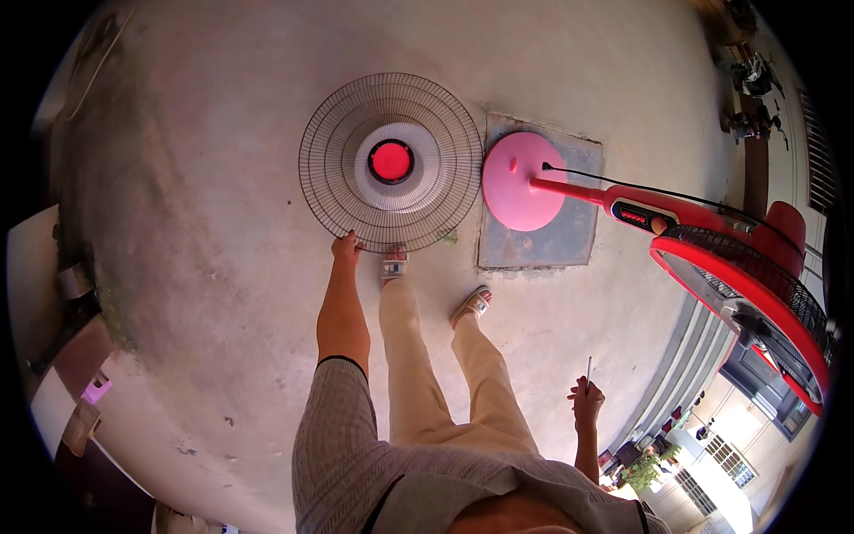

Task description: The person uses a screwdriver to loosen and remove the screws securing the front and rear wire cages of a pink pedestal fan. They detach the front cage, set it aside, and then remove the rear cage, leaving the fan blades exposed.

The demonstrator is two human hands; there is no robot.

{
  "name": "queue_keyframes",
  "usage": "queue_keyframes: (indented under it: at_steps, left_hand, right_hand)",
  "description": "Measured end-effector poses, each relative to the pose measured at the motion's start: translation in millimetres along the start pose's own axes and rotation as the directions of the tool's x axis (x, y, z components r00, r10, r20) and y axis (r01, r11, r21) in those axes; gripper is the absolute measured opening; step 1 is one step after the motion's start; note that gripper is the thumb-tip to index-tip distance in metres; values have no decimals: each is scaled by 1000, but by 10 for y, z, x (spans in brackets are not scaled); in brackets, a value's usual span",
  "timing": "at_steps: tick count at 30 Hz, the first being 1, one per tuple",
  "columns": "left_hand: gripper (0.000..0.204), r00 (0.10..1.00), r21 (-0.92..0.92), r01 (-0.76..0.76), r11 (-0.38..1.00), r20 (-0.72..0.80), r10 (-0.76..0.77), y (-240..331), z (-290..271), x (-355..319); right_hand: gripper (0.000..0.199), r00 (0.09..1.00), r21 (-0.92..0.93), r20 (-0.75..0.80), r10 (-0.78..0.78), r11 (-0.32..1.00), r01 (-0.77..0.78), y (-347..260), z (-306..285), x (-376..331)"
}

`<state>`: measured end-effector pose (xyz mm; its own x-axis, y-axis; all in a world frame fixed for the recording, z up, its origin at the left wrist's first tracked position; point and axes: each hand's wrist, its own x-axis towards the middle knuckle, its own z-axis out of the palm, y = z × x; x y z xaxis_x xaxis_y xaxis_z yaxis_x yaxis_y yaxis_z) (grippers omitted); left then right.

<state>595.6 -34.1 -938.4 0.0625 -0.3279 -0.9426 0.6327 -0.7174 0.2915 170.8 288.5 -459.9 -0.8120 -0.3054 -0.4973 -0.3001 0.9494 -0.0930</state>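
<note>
My left hand (348, 246) is closed on the near rim of a round wire fan grille (334, 160), which has a red disc ringed in black at its centre. Low on the right, my right hand (586, 399) grips a slim grey rod (589, 367) that points upward; its exact kind is too small to tell. To the right stands a red pedestal fan (636, 209) on a round pink base (520, 200). The fan's head (743, 298) has its front uncovered, showing the hub inside its red ring and the black rear cage.
Under the pink base lies a grey square slab (534, 254) set into the concrete floor (213, 294). A black cord (640, 186) runs along the fan's column. Steps (663, 356) and a potted plant (642, 472) are at the right; motorbikes (754, 76) stand far right.
</note>
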Motion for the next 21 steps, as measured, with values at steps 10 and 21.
queue_keyframes:
  at_steps: [10, 21]
  left_hand:
    - [37, 926, 86, 246, 965, 272, -260, 1142, 648, -1759]
    - [36, 687, -239, 687, 686, 522, -506, 1152, -1182, -4966]
  right_hand:
    - [36, 986, 149, 161, -53, 988, 28, -302, 352, -244]
    - [47, 832, 609, 212, -512, 735, 297, -1442, 677, 73]
